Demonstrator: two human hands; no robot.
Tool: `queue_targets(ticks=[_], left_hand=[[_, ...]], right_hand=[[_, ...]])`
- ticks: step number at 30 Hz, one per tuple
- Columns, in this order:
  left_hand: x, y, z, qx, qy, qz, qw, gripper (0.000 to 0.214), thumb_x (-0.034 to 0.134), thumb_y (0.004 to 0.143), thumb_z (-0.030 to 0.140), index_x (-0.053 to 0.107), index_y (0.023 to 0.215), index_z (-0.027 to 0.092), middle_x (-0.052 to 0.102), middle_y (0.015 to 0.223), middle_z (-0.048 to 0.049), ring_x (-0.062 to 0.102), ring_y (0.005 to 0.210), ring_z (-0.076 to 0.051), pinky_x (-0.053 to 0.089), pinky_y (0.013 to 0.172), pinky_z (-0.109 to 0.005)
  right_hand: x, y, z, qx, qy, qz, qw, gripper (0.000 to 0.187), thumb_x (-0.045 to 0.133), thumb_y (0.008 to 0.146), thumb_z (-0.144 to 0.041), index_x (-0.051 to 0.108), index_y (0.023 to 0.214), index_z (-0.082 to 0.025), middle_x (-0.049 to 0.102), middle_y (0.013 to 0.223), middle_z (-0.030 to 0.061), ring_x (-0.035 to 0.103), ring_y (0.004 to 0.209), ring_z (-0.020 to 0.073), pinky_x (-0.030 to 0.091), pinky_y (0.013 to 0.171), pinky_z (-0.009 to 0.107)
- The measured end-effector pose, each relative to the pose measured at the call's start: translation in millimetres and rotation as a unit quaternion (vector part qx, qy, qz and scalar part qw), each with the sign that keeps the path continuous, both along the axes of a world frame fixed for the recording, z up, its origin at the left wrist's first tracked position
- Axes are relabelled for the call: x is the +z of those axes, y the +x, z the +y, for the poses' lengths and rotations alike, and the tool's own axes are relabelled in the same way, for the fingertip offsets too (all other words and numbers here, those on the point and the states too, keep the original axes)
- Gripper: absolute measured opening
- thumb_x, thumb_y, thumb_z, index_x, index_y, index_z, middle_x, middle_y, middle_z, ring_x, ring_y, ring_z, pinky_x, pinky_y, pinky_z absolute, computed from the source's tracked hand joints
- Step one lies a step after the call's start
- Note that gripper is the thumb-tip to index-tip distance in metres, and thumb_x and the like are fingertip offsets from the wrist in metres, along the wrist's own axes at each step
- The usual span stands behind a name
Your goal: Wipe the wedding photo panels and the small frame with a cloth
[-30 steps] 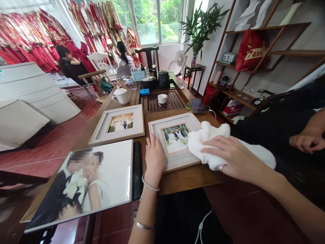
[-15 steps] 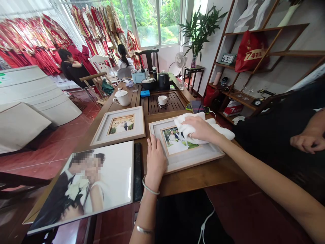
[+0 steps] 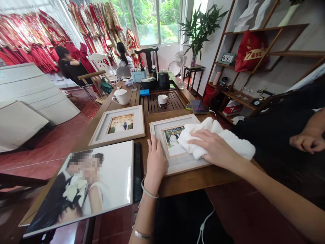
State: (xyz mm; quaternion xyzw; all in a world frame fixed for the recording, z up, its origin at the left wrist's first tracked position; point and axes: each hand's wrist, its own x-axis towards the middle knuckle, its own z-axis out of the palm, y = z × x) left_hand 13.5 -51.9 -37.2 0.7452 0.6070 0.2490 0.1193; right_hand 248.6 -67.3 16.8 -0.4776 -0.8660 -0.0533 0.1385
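A white cloth (image 3: 236, 142) is bunched under my right hand (image 3: 215, 145), whose fingers curl over it. The cloth lies on the right half of a light wooden picture frame (image 3: 182, 166) and covers part of the wedding photo (image 3: 174, 135) inside. My left hand (image 3: 156, 157) rests along the left edge of this frame, fingers stretched out; its thumb is hard to see. To the left lies a second picture frame (image 3: 118, 139) with another wedding photo. Nearer to me is a large glossy photo panel (image 3: 111, 179) of a couple.
Beyond the frames are a slatted tea tray (image 3: 172, 105) with a white cup (image 3: 162, 99), a lidded mug (image 3: 121, 96) and a phone (image 3: 199, 106) on a cable. At the right sits a person in black, one hand (image 3: 307, 139) showing. Shelves (image 3: 243, 95) stand behind.
My right hand has slid the cloth right and towards me across the frame, uncovering its upper right corner. My left hand stays on the frame's left edge.
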Motion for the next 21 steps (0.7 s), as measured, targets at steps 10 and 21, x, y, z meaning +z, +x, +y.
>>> queue_targets(ticks=[10,21], left_hand=[[-5.2,-0.7,1.3,-0.001,0.006,-0.001,1.0,0.07,0.034,0.069,-0.01,0.043,0.138,0.004,0.024,0.158,-0.0252,0.002,0.146,-0.037,0.027,0.118,-0.056],[-0.8,-2.1,-0.6,-0.002,-0.001,0.003,1.0,0.07,0.033,0.069,-0.01,0.046,0.136,0.004,0.027,0.158,-0.0238,0.006,0.148,-0.034,0.026,0.12,-0.054]], right_hand=[[0.2,56.4,35.5,-0.225,0.127,0.042,0.965,0.051,0.057,0.07,-0.009,0.067,0.119,-0.017,0.063,0.125,0.0157,0.057,0.106,0.0395,0.051,0.084,0.05],[-7.9,42.1,85.2,-0.218,0.043,0.066,0.973,0.049,0.057,0.074,-0.03,0.062,0.122,-0.025,0.069,0.117,0.0087,0.058,0.109,0.0369,0.036,0.097,0.063]])
